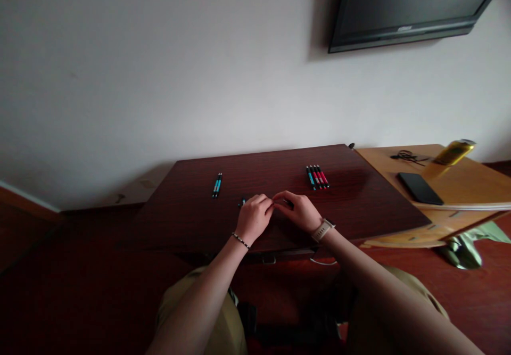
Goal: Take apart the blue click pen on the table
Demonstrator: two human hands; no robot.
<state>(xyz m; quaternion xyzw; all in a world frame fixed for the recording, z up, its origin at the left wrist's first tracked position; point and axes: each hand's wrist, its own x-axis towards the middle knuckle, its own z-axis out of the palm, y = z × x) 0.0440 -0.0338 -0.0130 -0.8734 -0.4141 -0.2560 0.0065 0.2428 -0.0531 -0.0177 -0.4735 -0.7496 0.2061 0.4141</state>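
My left hand [254,217] and my right hand [300,211] meet at the fingertips above the dark table, both closed in a pinch. Between them is a small item I cannot make out; a dark piece [289,204] shows within my right hand. Just beyond my left knuckles lie small dark parts [242,201], partly covered by that hand. Two blue-and-black pens [217,185] lie side by side at the left. To the right, several pens [318,177] form a row, the leftmost blue and the others pink-red, with black ends.
The dark wooden table [255,166] stands against a pale wall. A lighter wooden cabinet [471,184] adjoins it on the right, bearing a black phone [420,188], a dark cable [409,156] and a yellow can [454,152]. A television [411,9] hangs above.
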